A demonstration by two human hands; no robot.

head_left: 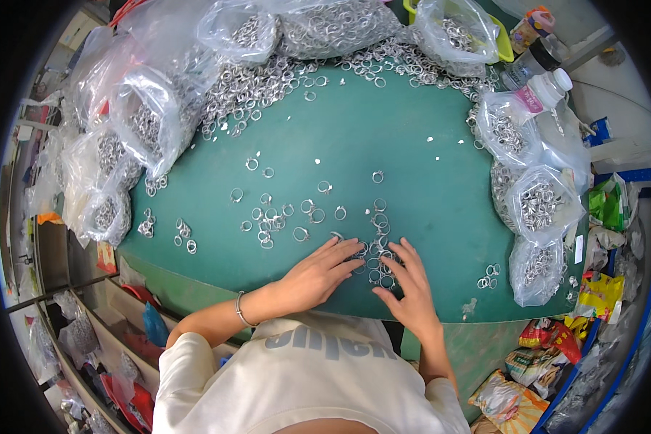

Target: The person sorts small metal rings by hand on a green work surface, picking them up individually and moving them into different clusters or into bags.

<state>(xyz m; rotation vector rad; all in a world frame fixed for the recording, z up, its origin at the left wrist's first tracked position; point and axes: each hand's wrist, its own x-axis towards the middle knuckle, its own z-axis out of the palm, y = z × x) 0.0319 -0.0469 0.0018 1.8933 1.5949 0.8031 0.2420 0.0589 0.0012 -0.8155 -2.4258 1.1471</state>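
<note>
My left hand [317,273] reaches across the near edge of the green table [398,152], fingers stretched out over silver rings. Its fingertips partly hide some of them. Opposite it is my right hand [411,286], open, with thumb and fingers apart at the right side of the same small pile of rings [374,254]. Neither hand shows a ring lifted off the table. A looser group of rings [270,217] lies to the left of the pile, with single rings scattered around it.
Heaped rings [257,85] line the table's far side. Clear plastic bags of rings stand along the left [148,123], the back [340,29] and the right [542,202]. A white-capped bottle [546,90] stands at the right. Small ring groups [489,276] lie near both sides.
</note>
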